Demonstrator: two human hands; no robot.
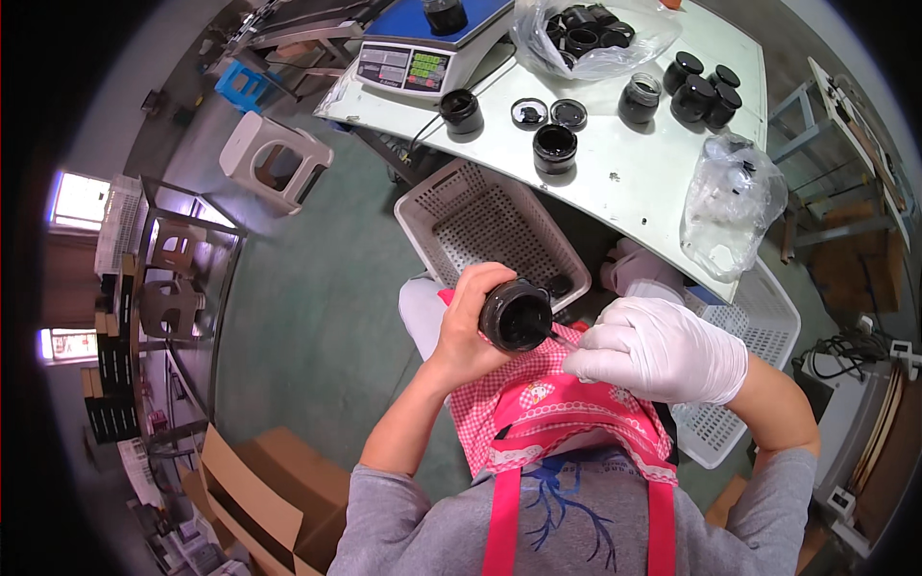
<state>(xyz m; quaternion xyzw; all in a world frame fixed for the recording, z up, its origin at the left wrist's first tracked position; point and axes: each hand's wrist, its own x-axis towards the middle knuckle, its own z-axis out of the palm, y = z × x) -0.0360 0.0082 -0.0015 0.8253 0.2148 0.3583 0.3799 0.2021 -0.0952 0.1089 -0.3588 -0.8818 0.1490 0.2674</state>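
your left hand (471, 312) was bare and wrapped tight around a small dark jar (516, 315), holding it over your lap with its open mouth tipped up toward you. your right hand (663, 348), in a white glove, sat just beside the jar on its right, fingers pinched together near the rim; whatever thin thing they held was too small to make out. under both hands lay your pink checked apron (557, 403). just beyond the jar, past your left hand, a white perforated basket (480, 226) stood on the floor, and a second white basket (759, 326) lay beyond your right hand. further out from both hands ran the white bench (624, 173), carrying an open dark jar (554, 147), another jar (461, 110) near a weighing scale (423, 53), two loose lids (547, 112), a cluster of capped black jars (701, 91), and a clear bag of lids (591, 34). a crumpled clear plastic bag (730, 202) rested at the bench edge, well beyond your right hand.
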